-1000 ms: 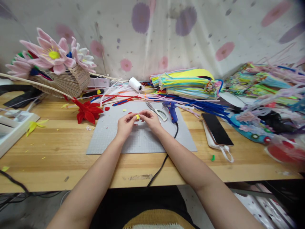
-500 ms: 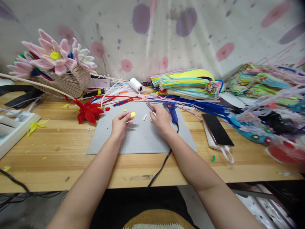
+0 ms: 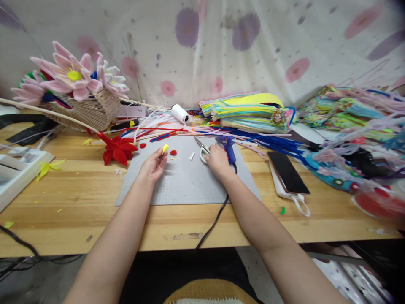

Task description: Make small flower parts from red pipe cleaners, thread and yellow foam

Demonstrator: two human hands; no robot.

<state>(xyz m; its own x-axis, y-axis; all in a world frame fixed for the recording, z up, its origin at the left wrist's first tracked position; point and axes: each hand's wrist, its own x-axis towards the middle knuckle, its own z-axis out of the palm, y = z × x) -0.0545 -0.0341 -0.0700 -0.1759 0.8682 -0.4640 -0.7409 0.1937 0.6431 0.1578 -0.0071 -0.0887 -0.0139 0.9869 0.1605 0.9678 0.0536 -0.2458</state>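
Note:
My left hand pinches a small yellow piece above the left part of the grey cutting mat. At the mat's back right, my right hand is closed on the handles of the scissors, whose blades point to the back left. Just beyond that hand lies a blue glue gun. Between the hands are a red disc and a small white piece. A second red disc is near the mat's back left corner.
A red fuzzy flower lies left of the mat, with pink flowers behind it. Bundled craft stems line the back. On the right is a phone. The glue gun's black cable crosses the front edge.
My left hand has moved slightly left and turned, with the yellow piece raised; the red disc by it now shows. My right hand has shifted a little right, and more of the scissors shows.

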